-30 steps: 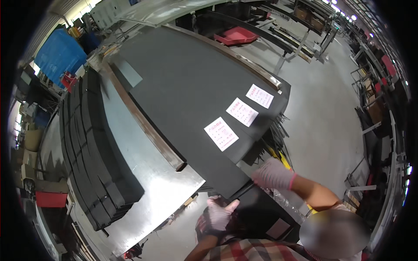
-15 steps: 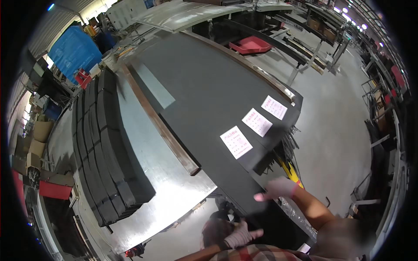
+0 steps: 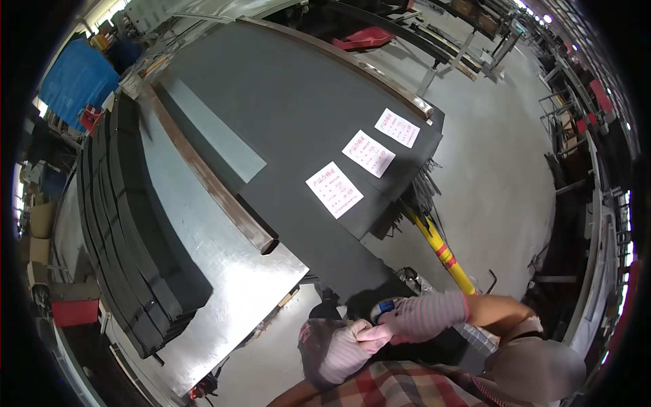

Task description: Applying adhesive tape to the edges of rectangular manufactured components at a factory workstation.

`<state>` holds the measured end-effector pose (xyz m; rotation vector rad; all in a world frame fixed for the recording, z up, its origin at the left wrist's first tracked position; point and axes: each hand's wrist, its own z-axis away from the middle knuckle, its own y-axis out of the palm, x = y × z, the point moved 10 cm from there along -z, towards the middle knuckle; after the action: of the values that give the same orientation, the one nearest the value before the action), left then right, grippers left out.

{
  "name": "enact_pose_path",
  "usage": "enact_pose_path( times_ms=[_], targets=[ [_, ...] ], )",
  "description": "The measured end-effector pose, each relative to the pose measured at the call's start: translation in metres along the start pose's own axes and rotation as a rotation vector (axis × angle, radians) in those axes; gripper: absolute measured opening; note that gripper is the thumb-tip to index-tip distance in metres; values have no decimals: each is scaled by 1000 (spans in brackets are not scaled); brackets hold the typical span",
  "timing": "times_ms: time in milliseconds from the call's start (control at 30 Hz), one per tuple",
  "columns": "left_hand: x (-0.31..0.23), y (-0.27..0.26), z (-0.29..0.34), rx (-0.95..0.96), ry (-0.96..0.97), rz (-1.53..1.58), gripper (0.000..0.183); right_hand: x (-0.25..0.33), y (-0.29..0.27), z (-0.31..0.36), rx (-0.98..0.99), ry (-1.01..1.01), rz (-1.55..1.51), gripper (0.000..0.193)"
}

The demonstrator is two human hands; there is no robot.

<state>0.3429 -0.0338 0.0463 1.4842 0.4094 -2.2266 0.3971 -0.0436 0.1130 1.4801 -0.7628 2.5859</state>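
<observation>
Near my body at the lower edge, my two hands meet, both in pinkish-grey striped knit gloves. My left hand (image 3: 344, 353) is closed around a round, dark, roll-like thing (image 3: 312, 344), partly hidden by the glove. Against its fingertips, my right hand (image 3: 424, 317) is pinched shut; what lies between the fingers is too small to tell. A small blue and white thing (image 3: 386, 306) shows beside the right hand, its kind unclear. Beyond them a dark grey sheet (image 3: 271, 88) covers the table, and three white paper labels (image 3: 335, 190) with pink print lie on it.
Wrapped black bundles (image 3: 146, 230) lie on the shiny metal surface at left. Two brown metal bars (image 3: 210, 176) run along the dark sheet. A yellow pole with red bands (image 3: 441, 252) slants beside the table at right. A red tray (image 3: 364, 39) sits behind.
My right hand has come in from the table's near edge to meet my left hand, and its fingers have closed. The whole view has shifted, so the table appears higher and further left.
</observation>
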Motion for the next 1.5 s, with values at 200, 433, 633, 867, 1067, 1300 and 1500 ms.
enact_pose_path(
  times_ms=[200, 433, 633, 867, 1067, 1300, 1500],
  targets=[
    [110, -51, -12, -224, -76, 69, 25, -180, -39, 54, -382, 347, -14, 32],
    [261, 30, -83, 45, 43, 410, 30, -257, 10, 24, -745, 342, -984, 31],
    [185, 19, -60, 1, -342, 719, 37, -76, 14, 16, -1115, 430, 370, 46],
    [14, -34, -19, -443, 256, -242, 17, -68, 3, 39, -1367, 415, 182, 58],
    [93, -14, -21, -604, 139, 17, 54, -52, -26, 14, -543, 50, -38, 35],
    [119, -3, -48, -291, -101, 612, 55, -209, -26, 76, -348, 817, 394, 28],
    [86, -28, -38, -305, -157, 609, 75, -200, -1, 64, -541, 816, -83, 66]
  ],
)
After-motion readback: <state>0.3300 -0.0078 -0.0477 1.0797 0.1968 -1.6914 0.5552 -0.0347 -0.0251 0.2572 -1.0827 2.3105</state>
